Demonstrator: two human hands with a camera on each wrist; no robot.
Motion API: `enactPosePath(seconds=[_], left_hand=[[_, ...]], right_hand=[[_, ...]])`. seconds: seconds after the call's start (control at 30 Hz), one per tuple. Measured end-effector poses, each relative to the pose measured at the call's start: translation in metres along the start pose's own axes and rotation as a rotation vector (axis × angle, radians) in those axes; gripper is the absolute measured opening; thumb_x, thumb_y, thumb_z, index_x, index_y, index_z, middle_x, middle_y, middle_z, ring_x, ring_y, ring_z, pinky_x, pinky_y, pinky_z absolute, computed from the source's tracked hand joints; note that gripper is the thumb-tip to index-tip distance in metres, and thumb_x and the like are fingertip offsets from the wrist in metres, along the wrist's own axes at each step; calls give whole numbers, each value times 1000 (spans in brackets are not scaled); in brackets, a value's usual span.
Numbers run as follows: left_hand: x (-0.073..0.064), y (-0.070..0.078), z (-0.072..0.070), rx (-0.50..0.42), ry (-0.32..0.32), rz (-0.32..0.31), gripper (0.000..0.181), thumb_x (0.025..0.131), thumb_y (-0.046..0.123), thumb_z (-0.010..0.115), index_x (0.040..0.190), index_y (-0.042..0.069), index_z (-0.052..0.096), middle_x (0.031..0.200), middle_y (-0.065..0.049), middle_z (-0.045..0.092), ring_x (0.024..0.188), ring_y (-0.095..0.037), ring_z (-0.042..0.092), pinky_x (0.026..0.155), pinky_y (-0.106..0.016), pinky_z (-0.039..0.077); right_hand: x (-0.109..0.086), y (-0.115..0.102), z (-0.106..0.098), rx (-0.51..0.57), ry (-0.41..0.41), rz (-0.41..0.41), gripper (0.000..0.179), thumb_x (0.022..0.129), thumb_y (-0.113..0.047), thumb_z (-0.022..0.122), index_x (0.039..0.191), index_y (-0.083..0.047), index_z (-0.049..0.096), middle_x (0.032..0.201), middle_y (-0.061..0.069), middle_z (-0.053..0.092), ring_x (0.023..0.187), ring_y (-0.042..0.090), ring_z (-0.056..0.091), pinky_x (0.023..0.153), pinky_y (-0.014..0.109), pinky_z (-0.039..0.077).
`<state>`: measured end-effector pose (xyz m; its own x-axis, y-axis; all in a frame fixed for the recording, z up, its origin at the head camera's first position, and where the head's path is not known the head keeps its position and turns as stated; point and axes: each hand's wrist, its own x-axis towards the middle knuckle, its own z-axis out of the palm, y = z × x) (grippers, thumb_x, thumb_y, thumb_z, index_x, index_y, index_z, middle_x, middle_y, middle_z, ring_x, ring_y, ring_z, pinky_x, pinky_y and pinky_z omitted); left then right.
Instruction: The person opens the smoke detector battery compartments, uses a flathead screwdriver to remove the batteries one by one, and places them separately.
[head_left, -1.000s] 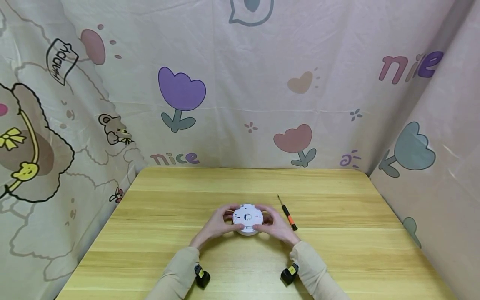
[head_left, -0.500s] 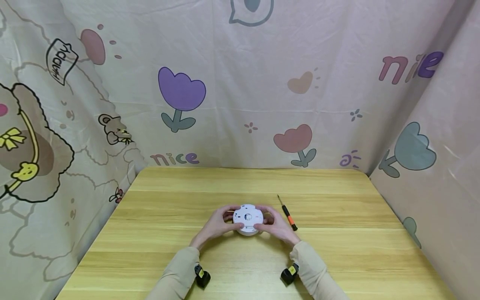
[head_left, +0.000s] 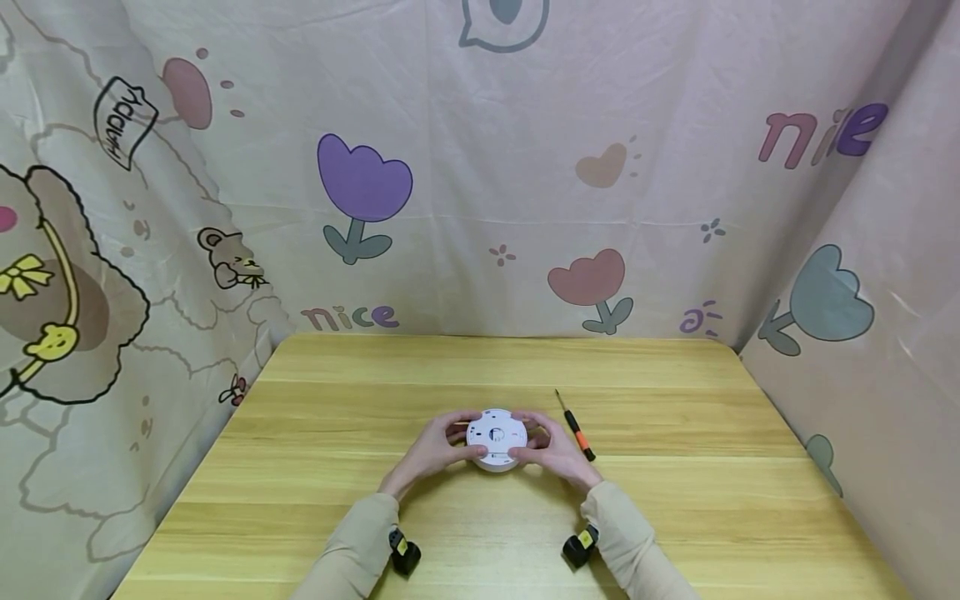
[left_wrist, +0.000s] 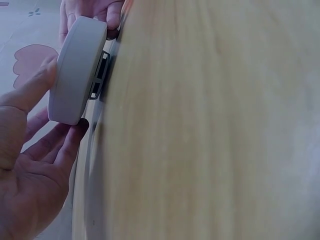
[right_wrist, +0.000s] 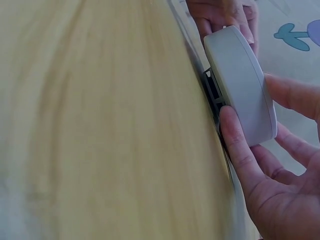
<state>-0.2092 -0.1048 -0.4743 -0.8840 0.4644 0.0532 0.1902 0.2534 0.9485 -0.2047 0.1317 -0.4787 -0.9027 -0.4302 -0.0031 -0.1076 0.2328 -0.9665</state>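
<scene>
Basically, wood-grain table (head_left: 480,362), with left hand (head_left: 435,447) and right hand (head_left: 553,447) pinching opposite sides of a round white housing (head_left: 497,439), low over the near-middle; table contact unclear. Probably light, stiff plastic, slightly slick: hold by the side wall (right_wrist: 240,85). Orange-black screwdriver (head_left: 575,425) lies beside the right hand. Dark underside bracket (left_wrist: 101,76) looks snappable; don't squeeze there.

White disc (head_left: 497,438) — black-and-orange screwdriver (head_left: 576,429) — yellowish wood-grain table (head_left: 337,400), tulip-printed cloth (head_left: 480,175).
</scene>
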Motion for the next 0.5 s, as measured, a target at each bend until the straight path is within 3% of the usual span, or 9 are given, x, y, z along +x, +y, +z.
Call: enactPosePath(seconds=[0.33, 0.43, 0.5], left_hand=[[8, -25, 1, 36, 28, 7, 61, 72, 25, 72, 125, 7, 48, 130, -13, 49, 116, -27, 51, 97, -31, 44], [8, -28, 1, 33, 28, 13, 60, 72, 26, 71, 125, 8, 48, 130, -13, 49, 117, -28, 50, 98, -32, 44], [7, -21, 1, 30, 20, 12, 59, 74, 22, 71, 126, 4, 47, 130, -16, 48, 117, -30, 49, 98, -36, 43]], right_hand=[[-1, 0, 1, -4, 15, 27, 60, 74, -13, 71, 128, -9, 44, 114, 19, 50, 72, 19, 59, 66, 29, 52], [-1, 0, 2, 10, 9, 21, 60, 75, -12, 70, 128, -9, 43, 114, 20, 48, 72, 20, 59, 66, 31, 53], [-1, 1, 2, 15, 7, 21, 60, 75, -12, 70, 128, -9, 43, 114, 20, 48, 72, 20, 60, 66, 33, 54]])
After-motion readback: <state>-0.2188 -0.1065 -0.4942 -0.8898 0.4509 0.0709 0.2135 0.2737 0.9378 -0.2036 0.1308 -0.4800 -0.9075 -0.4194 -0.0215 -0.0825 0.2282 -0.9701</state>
